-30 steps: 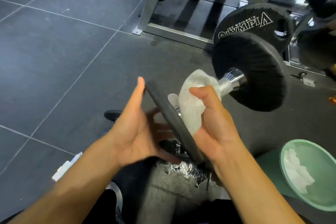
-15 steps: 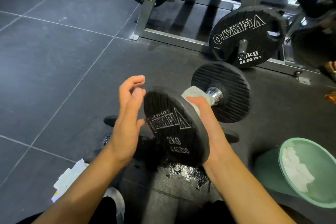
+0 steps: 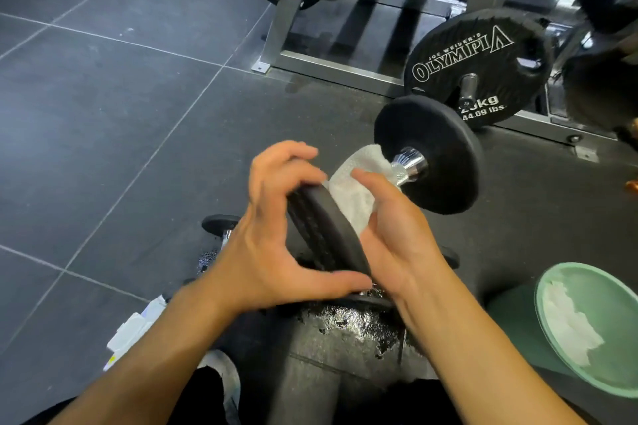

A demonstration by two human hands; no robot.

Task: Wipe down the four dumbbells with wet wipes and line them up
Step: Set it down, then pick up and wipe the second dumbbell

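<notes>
Working over a dark floor, with a white packet (image 3: 133, 329) at the lower left and a second dumbbell (image 3: 219, 222) lying left of centre, partly hidden behind the arms. Clasping the near plate (image 3: 324, 231) of the raised dumbbell (image 3: 438, 166) at mid-frame with the left hand (image 3: 272, 248), fingers and thumb curling round its rim. Clenching a wet wipe (image 3: 355, 190) around the handle with the right hand (image 3: 393, 231). Working beside a green tub (image 3: 540, 304) of wipes at the lower right, below a large Olympia plate (image 3: 476, 55) at the upper right.
</notes>
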